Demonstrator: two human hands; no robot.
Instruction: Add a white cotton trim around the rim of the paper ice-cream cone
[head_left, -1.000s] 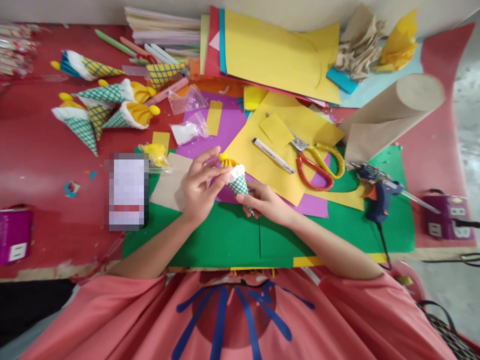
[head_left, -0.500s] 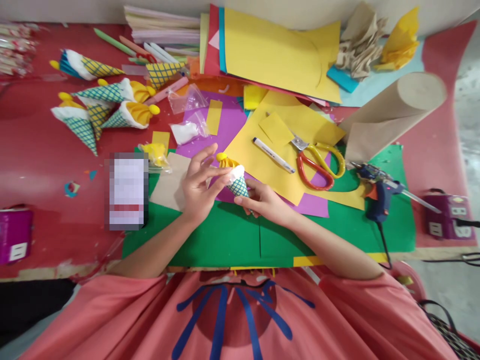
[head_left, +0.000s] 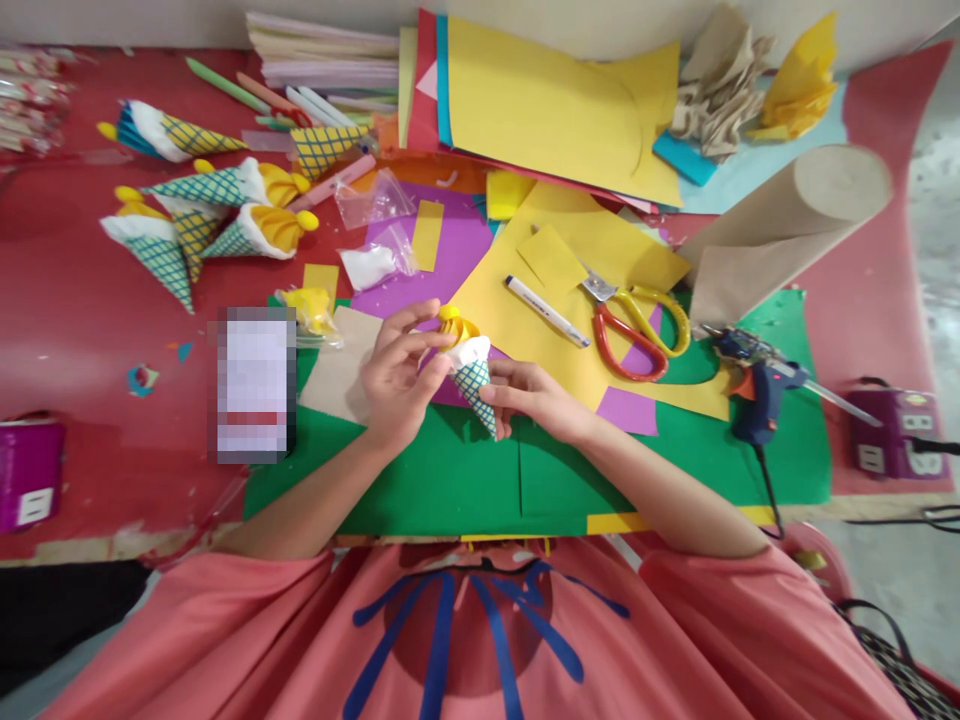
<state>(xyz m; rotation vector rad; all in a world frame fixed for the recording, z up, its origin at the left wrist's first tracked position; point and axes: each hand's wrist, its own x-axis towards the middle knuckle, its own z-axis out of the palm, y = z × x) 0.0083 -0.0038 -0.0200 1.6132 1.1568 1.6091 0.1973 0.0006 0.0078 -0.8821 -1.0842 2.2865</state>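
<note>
Both hands hold a small paper ice-cream cone above the green sheet. The cone has a blue-checked paper body, white stuffing and a yellow top with a ball. My left hand pinches the white and yellow top with thumb and fingertips. My right hand grips the checked cone body near its tip. The cone stands nearly upright, tip pointing toward me.
Several finished cones lie at the back left. Red-and-yellow scissors, a white marker and yellow paper lie to the right. A blue glue gun rests at the right, beside a brown paper roll. Stacked coloured sheets fill the back.
The cone has turned more upright, its tip swinging down toward me. My right hand's fingers have shifted along the cone body. My left hand stays on the top.
</note>
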